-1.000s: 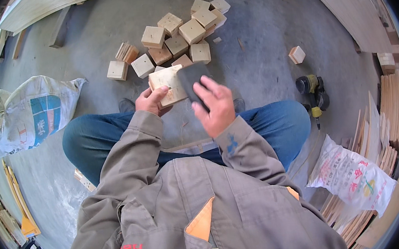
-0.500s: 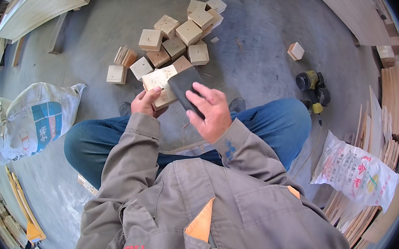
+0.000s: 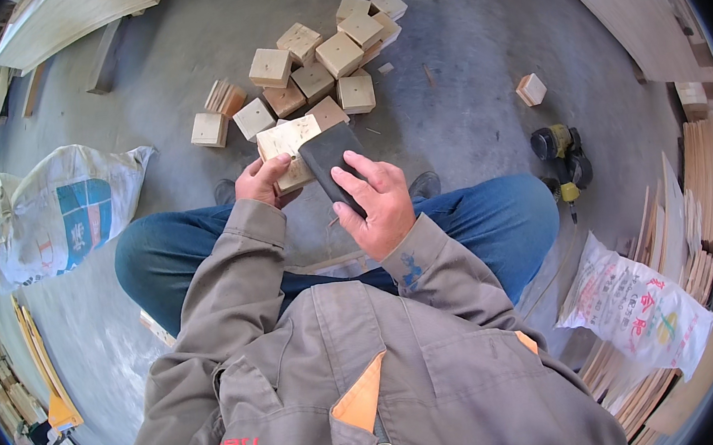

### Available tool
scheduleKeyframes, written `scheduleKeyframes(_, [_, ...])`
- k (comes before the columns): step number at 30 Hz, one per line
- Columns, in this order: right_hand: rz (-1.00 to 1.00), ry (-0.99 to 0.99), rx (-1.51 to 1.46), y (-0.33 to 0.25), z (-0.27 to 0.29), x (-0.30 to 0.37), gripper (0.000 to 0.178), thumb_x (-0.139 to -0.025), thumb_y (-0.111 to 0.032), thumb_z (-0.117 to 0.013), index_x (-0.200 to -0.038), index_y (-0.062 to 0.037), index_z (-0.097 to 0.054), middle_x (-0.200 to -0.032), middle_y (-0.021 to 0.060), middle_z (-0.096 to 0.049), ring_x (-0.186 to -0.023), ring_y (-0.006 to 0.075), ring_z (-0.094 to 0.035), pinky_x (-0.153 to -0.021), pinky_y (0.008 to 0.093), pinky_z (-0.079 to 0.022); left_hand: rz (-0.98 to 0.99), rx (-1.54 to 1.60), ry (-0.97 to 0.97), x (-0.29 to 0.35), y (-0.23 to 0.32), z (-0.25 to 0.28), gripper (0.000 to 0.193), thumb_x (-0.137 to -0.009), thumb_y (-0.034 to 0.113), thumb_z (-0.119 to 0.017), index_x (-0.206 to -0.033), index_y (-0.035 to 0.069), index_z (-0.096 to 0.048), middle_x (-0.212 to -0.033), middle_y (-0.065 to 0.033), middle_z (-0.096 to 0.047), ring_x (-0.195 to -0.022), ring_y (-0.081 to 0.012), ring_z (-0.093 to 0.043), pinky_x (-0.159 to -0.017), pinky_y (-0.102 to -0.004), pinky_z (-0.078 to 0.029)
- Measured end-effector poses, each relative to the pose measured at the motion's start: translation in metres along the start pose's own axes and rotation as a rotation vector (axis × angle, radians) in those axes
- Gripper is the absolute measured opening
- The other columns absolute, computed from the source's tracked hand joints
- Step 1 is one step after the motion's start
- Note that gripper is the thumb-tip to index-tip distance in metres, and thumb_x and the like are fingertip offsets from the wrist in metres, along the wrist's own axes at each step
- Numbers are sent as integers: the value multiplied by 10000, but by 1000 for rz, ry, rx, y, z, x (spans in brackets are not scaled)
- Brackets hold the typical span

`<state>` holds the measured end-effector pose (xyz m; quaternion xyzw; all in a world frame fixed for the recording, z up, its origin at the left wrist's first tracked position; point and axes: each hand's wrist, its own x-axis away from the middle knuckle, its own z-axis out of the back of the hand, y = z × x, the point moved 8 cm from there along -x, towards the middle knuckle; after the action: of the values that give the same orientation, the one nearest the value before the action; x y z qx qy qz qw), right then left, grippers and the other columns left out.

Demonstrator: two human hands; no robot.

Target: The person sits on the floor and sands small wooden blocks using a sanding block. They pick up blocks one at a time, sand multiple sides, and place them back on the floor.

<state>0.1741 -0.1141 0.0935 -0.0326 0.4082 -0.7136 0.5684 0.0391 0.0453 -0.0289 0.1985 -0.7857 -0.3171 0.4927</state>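
Observation:
A pale square wooden block (image 3: 287,138) is gripped by my left hand (image 3: 260,182), thumb on its upper face and fingers underneath. Over the block's right side lies a dark flat sanding block (image 3: 331,157), covering part of the wood. My right hand (image 3: 378,196) holds the sanding block, with its fingers spread along the top; the thumb is mostly hidden. Just beyond my hands, a loose heap of similar wooden blocks (image 3: 339,56) rests on the concrete floor (image 3: 450,117).
A lone wooden block (image 3: 531,89) and a yellow-and-black power tool (image 3: 560,153) lie to the right. White woven sacks stand left (image 3: 43,212) and lower right (image 3: 634,302). Thin wood strips (image 3: 709,185) are stacked at the right edge, and large board stacks (image 3: 83,21) at the far sides.
The sanding block has slid slightly toward the left and turned a little on the wooden block, my right fingers moving with it. My left hand keeps its grip.

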Motion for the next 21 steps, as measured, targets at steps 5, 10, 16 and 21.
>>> scheduleKeyframes(5, [-82,130,71,33,2,-26,482,-801,-151,-793,-1272,-86,-715,-1377,145,-623,-1169,374,-592,-1033,472,-469,61,-121,-111,2,-19,-13,625,-839,256,-767,-1366,-15,-571,-1190,-145,-712,-993,-294,-747,-851,-493,-633])
scheduleKeyframes(10, [-400,351,-20,93,35,-19,459,-893,-171,-767,-1322,-31,-687,-1381,199,-634,-1228,360,-607,-1076,440,-472,61,17,-235,12,-10,-29,644,-848,190,-753,-1396,-73,-541,-1261,-204,-699,-1083,-333,-746,-856,-486,-646])
scheduleKeyframes(16, [-799,255,-893,98,-5,-4,501,-968,-117,-723,-1425,34,-586,-1329,157,-664,-1119,195,-661,-965,316,-544,67,7,-183,6,-13,-24,610,-867,184,-748,-1384,-72,-550,-1246,-199,-702,-1047,-316,-756,-829,-456,-651])
scheduleKeyframes(21, [-771,71,-929,78,-34,2,528,-992,-118,-688,-1480,18,-540,-1231,140,-696,-985,150,-687,-857,276,-571,14,-28,-158,2,-12,-15,651,-880,265,-732,-1415,-36,-516,-1266,-183,-698,-1071,-310,-746,-856,-455,-651])
